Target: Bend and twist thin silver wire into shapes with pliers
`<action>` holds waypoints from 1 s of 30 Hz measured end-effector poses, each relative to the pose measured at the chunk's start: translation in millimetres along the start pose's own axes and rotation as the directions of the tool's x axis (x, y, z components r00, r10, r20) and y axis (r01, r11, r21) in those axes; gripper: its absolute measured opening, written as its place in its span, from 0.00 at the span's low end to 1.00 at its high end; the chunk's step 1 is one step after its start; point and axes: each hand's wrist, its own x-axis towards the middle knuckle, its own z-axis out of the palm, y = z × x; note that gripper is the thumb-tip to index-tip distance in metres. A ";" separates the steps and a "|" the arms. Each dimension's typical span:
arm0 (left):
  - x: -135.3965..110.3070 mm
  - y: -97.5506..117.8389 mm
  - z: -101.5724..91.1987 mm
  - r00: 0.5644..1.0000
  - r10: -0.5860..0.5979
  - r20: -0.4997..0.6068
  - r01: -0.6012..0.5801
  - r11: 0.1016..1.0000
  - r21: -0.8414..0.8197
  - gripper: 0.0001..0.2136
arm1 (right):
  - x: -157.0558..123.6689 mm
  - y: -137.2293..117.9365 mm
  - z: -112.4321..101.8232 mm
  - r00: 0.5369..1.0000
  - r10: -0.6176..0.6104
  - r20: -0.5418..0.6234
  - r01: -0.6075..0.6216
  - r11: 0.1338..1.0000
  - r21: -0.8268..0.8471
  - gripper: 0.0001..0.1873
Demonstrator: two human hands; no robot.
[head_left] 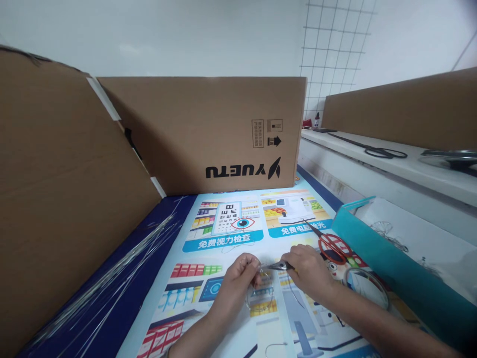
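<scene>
Between the fingertips of my left hand (241, 271), closed in a pinch, is a piece of thin wire (249, 301) bent into a loop that hangs below the hand. My right hand (308, 271) is wrapped round a pair of pliers (278, 266). The narrow metal jaws point left and meet the wire at my left fingertips. Whether the jaws grip it is too small to tell. Loose wire ends curve down under both hands. Red-handled scissors (333, 247) lie just beyond my right hand. A round coil (367, 287) rests beside my right forearm.
Long thin wire strands (112, 286) lie along the dark blue edge at left. Cardboard panels (201, 129) stand at the back and left. At right, a teal box (402, 271) contains small wire pieces (387, 231). Black scissors (372, 149) rest on the white ledge (428, 171).
</scene>
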 end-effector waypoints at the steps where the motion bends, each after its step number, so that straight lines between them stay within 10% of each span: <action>1: 0.1 0.1 -0.2 1.000 0.000 -0.005 0.000 1.000 0.003 0.10 | -0.1 0.5 0.2 1.000 -0.003 -0.002 0.003 1.000 -0.002 0.11; 30: 4.3 -8.9 -3.4 1.000 0.000 0.009 -0.001 0.995 0.103 0.12 | 3.7 5.5 -4.5 0.950 -0.257 -0.179 0.186 0.923 -0.338 0.11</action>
